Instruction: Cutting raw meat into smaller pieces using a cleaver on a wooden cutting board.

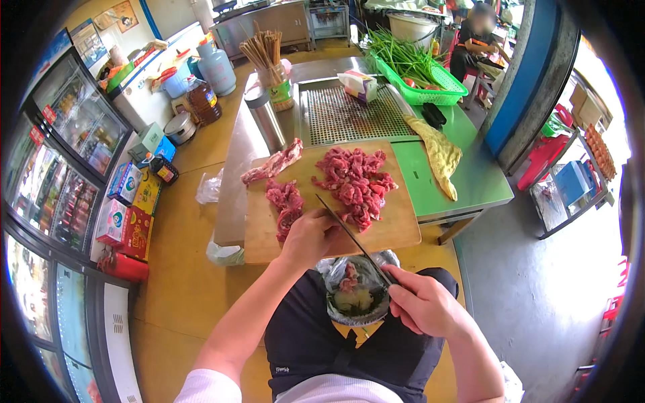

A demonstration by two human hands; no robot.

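Observation:
My right hand grips the handle of a long, narrow knife, whose blade reaches up and left over the wooden cutting board. Close against the blade, my left hand rests over the front of the board with its fingers curled; whatever lies under them is hidden. To the right of the blade's tip is a heap of cut raw red meat. A larger piece of raw meat lies just beyond my left hand. At the board's far left corner sits a pale, fatty strip of meat.
Between my knees stands a bag-lined bin with scraps. Beyond the board are a perforated metal tray, a steel flask, a jar of skewers, a green basket of greens and a yellowish cloth. A person sits farther back.

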